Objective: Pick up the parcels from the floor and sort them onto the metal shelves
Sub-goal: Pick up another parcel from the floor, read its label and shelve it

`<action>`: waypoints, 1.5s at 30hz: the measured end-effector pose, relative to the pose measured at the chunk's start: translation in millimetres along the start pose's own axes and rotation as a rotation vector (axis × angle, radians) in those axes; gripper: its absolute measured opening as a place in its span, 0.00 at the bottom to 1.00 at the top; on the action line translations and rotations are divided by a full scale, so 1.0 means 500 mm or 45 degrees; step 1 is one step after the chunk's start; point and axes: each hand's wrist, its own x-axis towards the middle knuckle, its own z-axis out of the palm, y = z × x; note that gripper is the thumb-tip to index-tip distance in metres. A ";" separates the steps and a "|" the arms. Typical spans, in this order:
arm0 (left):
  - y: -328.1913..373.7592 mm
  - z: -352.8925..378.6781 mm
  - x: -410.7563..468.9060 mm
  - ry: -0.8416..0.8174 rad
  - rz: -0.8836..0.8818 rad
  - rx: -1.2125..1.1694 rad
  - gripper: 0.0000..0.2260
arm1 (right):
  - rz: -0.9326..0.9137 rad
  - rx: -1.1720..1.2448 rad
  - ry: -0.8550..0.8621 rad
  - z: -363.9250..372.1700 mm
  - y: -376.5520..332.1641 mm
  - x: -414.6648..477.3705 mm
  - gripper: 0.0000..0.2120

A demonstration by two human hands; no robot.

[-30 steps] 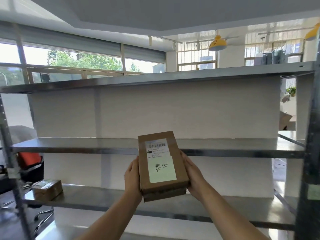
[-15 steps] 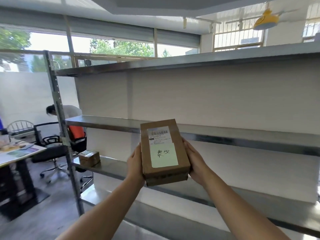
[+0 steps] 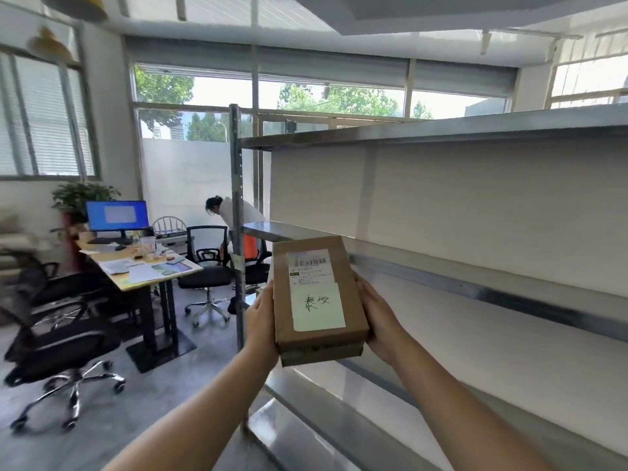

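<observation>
Left hand (image 3: pixel 261 321) and right hand (image 3: pixel 378 317) carry 1 parcel (image 3: pixel 317 294), fingers (image 3: pixel 362 295) curled round its sides. Next, probably: set it on the metal shelves (image 3: pixel 475 289), right.

Bright daylight floods through the windows (image 3: pixel 231 93), overexposing them; left edge blurs, wide-angle lines bow

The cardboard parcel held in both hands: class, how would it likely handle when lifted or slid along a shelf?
Probably stiff: the cardboard parcel shows straight edges between the left hand and right hand. Likely stable, not rolling: flat and boxy.
</observation>
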 end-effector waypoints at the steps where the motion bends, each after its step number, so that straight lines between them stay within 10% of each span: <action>1: 0.013 -0.028 0.019 0.047 0.011 0.012 0.14 | 0.007 0.017 -0.020 0.031 0.009 0.021 0.15; 21: 0.070 -0.501 0.277 0.345 0.024 0.001 0.16 | 0.315 0.204 -0.194 0.469 0.267 0.258 0.16; 45: 0.171 -0.641 0.546 0.759 0.159 0.069 0.18 | 0.553 0.383 -0.559 0.702 0.405 0.628 0.13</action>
